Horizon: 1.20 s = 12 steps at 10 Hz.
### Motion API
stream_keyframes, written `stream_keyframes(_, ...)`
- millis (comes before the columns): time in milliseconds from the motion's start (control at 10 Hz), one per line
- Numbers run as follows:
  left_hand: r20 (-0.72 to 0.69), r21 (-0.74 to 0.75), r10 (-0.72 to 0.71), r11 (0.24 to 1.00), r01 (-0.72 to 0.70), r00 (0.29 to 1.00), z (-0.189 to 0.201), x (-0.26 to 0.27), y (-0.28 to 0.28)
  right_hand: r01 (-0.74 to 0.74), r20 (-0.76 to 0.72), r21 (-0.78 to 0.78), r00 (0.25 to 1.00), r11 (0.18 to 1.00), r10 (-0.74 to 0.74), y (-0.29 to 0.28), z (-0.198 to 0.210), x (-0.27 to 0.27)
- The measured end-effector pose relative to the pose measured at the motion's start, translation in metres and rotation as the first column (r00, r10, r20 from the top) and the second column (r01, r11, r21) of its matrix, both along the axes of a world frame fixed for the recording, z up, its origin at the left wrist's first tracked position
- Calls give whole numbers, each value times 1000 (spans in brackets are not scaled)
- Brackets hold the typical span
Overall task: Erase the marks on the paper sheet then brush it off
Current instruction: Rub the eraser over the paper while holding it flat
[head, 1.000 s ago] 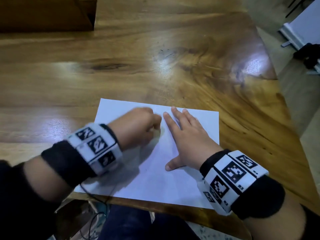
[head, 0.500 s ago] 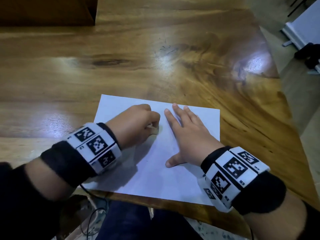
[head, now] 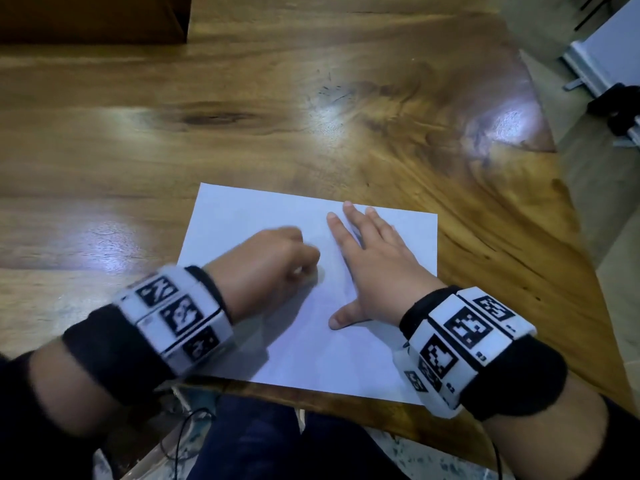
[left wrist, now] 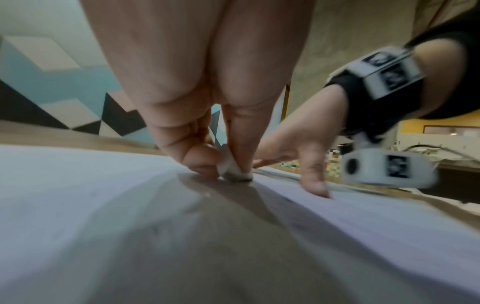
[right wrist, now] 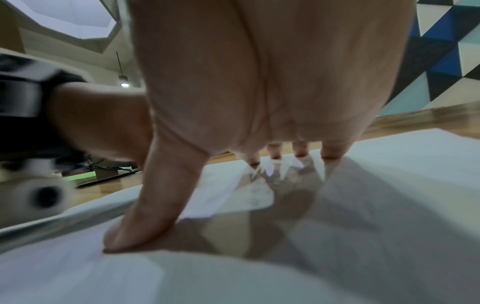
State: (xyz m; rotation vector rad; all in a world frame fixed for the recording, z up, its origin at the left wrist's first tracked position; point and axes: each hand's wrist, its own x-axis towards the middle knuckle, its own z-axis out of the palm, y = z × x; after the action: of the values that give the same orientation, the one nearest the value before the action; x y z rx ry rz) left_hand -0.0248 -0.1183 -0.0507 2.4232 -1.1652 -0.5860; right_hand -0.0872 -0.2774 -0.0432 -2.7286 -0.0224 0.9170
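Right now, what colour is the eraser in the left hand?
White, greyed at the tip; the eraser shows best in the left wrist view.

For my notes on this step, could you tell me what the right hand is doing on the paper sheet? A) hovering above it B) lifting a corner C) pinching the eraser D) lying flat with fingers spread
D: the right hand lies flat, fingers spread on the paper sheet.

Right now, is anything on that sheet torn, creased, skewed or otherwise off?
Nothing stands out. The paper sheet lies flat on the wooden table, its near edge overhanging slightly. The right hand presses it flat; the left hand pinches a white eraser against it. No tears visible.
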Motion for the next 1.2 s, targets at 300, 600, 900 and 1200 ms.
stream_keyframes(300,-158,-33,25,999,-30,987,17,-6,21,-62,-6,-15,998,998,62,-3,-2,-4)
stream_keyframes(600,-122,61,-78,994,86,989,8,-33,28,-82,-32,-48,996,995,80,-2,0,-3)
stream_keyframes(900,-127,-21,58,998,-61,990,5,-15,21,-83,-30,-52,996,995,82,0,1,-3)
stream_keyframes(1200,-131,-16,-91,996,90,987,16,-13,12,-81,-20,-58,997,995,80,0,0,-3)
